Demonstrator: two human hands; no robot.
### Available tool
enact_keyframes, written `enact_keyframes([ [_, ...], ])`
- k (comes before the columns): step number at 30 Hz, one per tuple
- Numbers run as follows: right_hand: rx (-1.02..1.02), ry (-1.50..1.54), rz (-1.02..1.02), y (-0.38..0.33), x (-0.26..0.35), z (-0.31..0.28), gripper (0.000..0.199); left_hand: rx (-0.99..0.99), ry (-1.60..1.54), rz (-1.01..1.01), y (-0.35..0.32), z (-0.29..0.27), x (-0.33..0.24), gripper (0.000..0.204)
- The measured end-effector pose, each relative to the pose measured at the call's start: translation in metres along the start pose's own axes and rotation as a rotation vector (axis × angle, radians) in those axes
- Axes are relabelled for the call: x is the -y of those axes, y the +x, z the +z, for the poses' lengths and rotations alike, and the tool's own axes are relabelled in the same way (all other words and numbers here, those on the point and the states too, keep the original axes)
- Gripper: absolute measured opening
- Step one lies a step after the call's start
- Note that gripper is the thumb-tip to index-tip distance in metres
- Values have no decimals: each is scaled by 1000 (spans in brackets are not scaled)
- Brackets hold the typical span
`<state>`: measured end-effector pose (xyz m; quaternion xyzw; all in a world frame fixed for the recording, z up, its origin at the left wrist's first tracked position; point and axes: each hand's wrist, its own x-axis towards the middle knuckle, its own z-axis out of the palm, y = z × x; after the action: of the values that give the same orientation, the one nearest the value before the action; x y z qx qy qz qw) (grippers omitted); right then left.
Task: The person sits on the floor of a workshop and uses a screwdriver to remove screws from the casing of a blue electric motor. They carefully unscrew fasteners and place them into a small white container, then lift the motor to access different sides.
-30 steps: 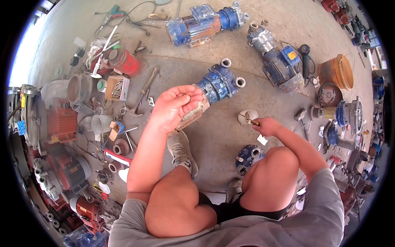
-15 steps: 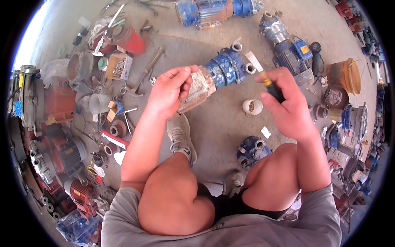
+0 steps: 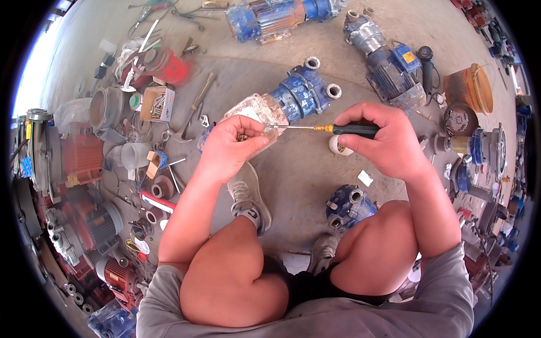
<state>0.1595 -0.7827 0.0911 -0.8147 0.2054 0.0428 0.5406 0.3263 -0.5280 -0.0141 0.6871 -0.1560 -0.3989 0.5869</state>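
My right hand (image 3: 383,138) is closed round the black handle of a screwdriver (image 3: 355,130) with a yellow collar. Its thin shaft points left, and the tip meets the fingertips of my left hand (image 3: 231,143). That hand is curled, with small brass-coloured pieces (image 3: 242,137) showing among its fingers; their exact kind is too small to make out. Just beyond the hands lies a blue pump (image 3: 301,90) with worn paint, its pale, scraped motor end partly behind my left hand. A white cup (image 3: 336,145) of small brass-coloured bits stands below the screwdriver, partly covered by my right hand.
Another blue pump part (image 3: 349,207) sits by my right knee. Farther off lie two motor-pump units (image 3: 276,21), (image 3: 394,70) and an angle grinder (image 3: 426,65). Left are a hammer (image 3: 197,104), a box of bolts (image 3: 158,104) and a red housing (image 3: 169,66). A rusty bucket (image 3: 470,89) stands right.
My right hand has turned the screwdriver from pointing up and away to lying level toward the left. Its tip has come to my left fingertips, and my left hand has lowered slightly.
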Motion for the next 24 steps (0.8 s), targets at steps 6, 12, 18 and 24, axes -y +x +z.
enact_keyframes([
  [6, 15, -62, -6, -2, 2, 2, 21, 26, -12, 14, 2, -2, 8, 16],
  [12, 14, -115, -48, -4, 1, 1, 22, 41, -42, 3, 2, 0, 4, 18],
  [18, 14, -94, 22, -4, 6, 2, 21, 53, -34, 15, 0, 0, -2, 15],
  [24, -5, -155, -97, -4, 2, 4, 21, 77, 38, 32, 0, -3, -2, 15],
])
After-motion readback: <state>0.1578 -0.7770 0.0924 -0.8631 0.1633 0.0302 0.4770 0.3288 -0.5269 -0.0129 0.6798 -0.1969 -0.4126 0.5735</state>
